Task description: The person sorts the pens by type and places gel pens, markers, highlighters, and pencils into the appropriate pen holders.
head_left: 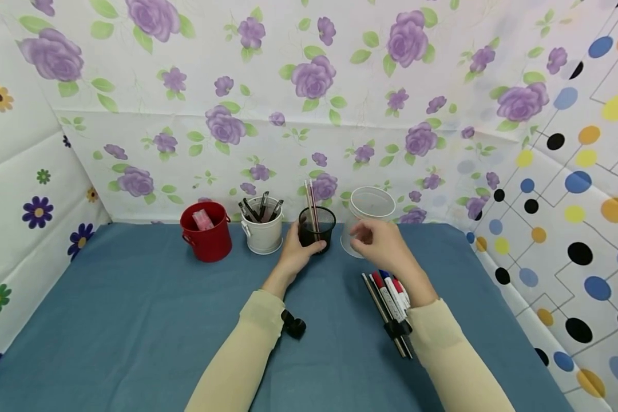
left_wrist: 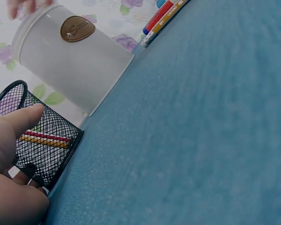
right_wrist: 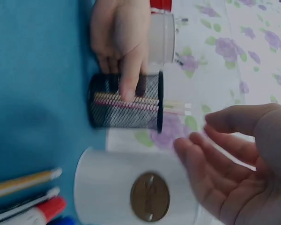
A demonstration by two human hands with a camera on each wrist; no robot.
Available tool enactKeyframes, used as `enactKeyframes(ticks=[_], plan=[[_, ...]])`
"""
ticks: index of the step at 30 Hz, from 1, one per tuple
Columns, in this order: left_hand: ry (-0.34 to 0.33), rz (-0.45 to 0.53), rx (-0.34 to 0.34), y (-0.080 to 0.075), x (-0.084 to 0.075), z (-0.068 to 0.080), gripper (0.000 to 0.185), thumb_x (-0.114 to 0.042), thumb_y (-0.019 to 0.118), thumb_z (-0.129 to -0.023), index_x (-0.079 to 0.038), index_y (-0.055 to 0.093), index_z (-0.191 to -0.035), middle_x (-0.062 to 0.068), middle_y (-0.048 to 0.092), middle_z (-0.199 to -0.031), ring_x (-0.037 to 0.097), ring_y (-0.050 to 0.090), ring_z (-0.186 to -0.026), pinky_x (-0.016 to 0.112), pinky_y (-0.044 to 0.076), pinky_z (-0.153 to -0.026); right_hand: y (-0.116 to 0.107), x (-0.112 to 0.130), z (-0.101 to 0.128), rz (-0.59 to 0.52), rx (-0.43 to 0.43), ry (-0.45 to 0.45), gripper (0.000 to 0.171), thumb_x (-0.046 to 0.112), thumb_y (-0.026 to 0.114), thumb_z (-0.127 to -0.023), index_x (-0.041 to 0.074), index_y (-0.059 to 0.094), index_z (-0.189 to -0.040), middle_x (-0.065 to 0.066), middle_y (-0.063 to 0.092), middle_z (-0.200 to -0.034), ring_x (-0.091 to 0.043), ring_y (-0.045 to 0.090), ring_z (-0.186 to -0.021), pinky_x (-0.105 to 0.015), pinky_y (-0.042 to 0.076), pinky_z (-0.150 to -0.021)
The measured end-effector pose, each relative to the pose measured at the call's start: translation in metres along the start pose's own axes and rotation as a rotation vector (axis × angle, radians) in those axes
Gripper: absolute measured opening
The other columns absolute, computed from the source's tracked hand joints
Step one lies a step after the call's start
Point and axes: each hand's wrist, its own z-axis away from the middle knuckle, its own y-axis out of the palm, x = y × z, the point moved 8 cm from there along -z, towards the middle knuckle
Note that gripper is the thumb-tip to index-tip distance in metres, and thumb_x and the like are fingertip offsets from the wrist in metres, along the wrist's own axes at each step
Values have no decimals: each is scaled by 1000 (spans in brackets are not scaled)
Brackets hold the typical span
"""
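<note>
Head view: the left hand [head_left: 300, 252] grasps the black mesh cup [head_left: 316, 229] from its near left side, fingers wrapped on the wall; the cup stands upright on the blue worktop [head_left: 134, 320] near the back wall and holds two thin pencils [head_left: 311, 207]. The right hand [head_left: 381, 241] is just in front of the frosted plastic cup [head_left: 372, 207], which stands right of the mesh cup; its fingers are relaxed and loosely bent, and whether they touch the cup wall cannot be told here. Just near of the right wrist lies a bundle of markers [head_left: 390, 297] on the worktop. Left of the mesh cup stand a white bucket [head_left: 264, 232] with dark pens and a red bucket [head_left: 206, 232]. Left wrist view: the thumb [left_wrist: 18, 123] presses the mesh cup [left_wrist: 44, 147] wall, with further fingers on the lower side; red and yellow pencil shafts [left_wrist: 44, 139] show through the mesh. The frosted cup [left_wrist: 72, 61] with a brown oval badge sits just beside the mesh cup; the markers [left_wrist: 161, 19] lie beyond it. Right wrist view: the right hand [right_wrist: 234, 173] is released, palm open, fingers apart from the frosted cup [right_wrist: 131, 192] rim but close to it. The left hand [right_wrist: 122, 44] grips the mesh cup [right_wrist: 126, 108], the white bucket [right_wrist: 163, 37] behind it.
</note>
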Motion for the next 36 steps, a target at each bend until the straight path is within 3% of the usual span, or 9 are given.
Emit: enactKeyframes(ticks=[7,15,22,36], plan=[[-7,10,13,0,-1,0,90,-21,80,-98,-21,24,-169,10,32,-168,31,35,-154,49,36,-122,12,-31,36,67,103,108,19,12,74,-99,6,75,-116,-4,73,-87,-14,65,-66,-37,56,-65],[-3,-6,6,1,-1,1,91,-22,80,-98,-22,24,-169,9,31,-170,30,32,-156,50,32,-125,27,-51,55,125,77,167,25,12,78,-95,1,74,-118,-5,70,-85,-18,63,-71,-41,57,-68],[4,7,5,0,-1,0,89,-20,80,-98,-21,25,-168,9,35,-167,30,35,-154,49,35,-123,31,-58,60,142,39,173,23,8,80,-92,-1,75,-113,-8,71,-87,-22,65,-74,-44,58,-69],[7,-7,2,-1,-1,-1,89,-20,80,-98,-21,25,-168,9,36,-167,30,37,-153,50,37,-121,51,-59,62,240,103,200,19,2,80,-89,0,76,-107,-4,61,-74,-19,57,-66,-42,55,-65]])
